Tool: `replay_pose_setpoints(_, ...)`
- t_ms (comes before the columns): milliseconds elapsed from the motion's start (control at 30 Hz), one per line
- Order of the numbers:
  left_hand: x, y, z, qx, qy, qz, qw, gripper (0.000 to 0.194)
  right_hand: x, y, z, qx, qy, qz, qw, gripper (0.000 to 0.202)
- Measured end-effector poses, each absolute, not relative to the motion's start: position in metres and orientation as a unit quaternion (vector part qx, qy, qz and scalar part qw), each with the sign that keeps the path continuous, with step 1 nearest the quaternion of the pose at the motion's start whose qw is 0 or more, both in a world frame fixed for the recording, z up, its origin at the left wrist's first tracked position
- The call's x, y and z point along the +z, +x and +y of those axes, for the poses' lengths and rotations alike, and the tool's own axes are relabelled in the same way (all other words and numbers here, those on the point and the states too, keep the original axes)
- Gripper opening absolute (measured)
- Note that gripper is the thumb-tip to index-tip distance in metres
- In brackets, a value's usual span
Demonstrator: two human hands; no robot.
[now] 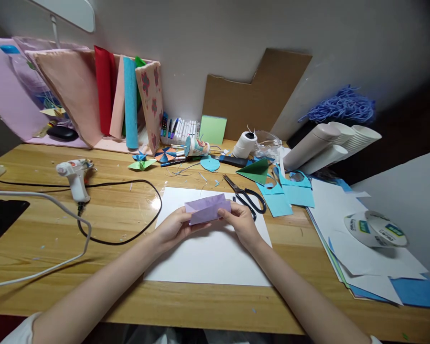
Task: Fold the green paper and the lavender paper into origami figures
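Bare forearms reach in over the near desk edge.
Left hand [172,228] and right hand [241,222] pinch a folded purple paper [208,209] at its ends, keeping the crease flat above the white sheet [208,258]; scissors [245,196] lie just right.

Lilac folded paper [208,209]; black-handled scissors [249,197].
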State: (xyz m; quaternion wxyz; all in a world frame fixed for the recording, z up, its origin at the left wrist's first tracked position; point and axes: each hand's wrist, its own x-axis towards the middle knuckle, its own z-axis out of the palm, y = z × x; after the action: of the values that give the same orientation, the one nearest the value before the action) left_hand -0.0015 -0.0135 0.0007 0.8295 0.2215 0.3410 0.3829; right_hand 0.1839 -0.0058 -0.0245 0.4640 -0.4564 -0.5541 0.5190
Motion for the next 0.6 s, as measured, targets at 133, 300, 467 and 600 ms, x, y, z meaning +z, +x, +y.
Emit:
replay_pose_setpoints(133, 0.0, -0.001, -0.016, 0.38, 0.252, 0.336, 0.824, 0.039, -0.029, 0.179, -0.008, 0.504, -0.503, -0.514, 0.478, 0.031)
replay_pose_setpoints(300, -0.001, 0.0, -0.018, 0.382, 0.39, 0.379, 0.747, 0.058, -0.027, 0.175, -0.012, 0.489, -0.513, -0.512, 0.485, 0.028)
replay_pose_setpoints(467, 0.001, 0.006, -0.02, 0.377, 0.442, 0.503, 0.639, 0.033, -0.024, 0.171, -0.017, 0.498, -0.509, -0.51, 0.483, 0.025)
replay_pose_setpoints(600, 0.002, 0.009, -0.021, 0.376, 0.418, 0.501, 0.658, 0.031, -0.022, 0.168, -0.017, 0.532, -0.482, -0.461, 0.522, 0.035)
